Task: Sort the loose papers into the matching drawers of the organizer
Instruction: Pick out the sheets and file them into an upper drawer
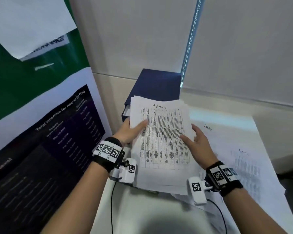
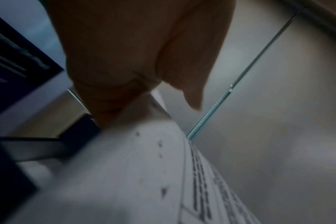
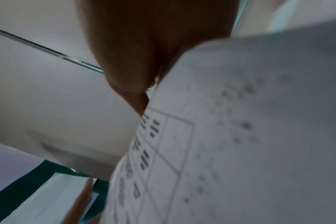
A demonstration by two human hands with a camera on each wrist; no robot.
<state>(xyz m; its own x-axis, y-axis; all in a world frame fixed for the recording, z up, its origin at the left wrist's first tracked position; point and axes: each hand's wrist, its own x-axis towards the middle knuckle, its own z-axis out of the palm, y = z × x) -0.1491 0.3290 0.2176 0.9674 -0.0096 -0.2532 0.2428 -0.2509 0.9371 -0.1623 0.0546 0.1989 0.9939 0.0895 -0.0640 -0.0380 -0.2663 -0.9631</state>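
A stack of printed papers (image 1: 162, 141) with "Admin" handwritten on the top sheet is held up over the desk, its far edge at the dark blue drawer organizer (image 1: 156, 85). My left hand (image 1: 134, 130) grips the stack's left edge, thumb on top. My right hand (image 1: 195, 141) grips its right edge, thumb on the sheet. In the left wrist view the left hand (image 2: 136, 72) pinches the papers (image 2: 125, 174). The right wrist view has the right hand (image 3: 144, 60) on the papers (image 3: 230, 136). One organizer drawer (image 1: 126, 112) stands pulled out, partly hidden by the stack.
More loose sheets (image 1: 240, 152) lie spread on the white desk (image 1: 142, 208) to the right, one headed "Admin" faintly. A poster board (image 1: 46, 132) stands at the left. A blind chain (image 1: 189, 43) hangs behind the organizer. Black cables (image 1: 111, 203) run across the near desk.
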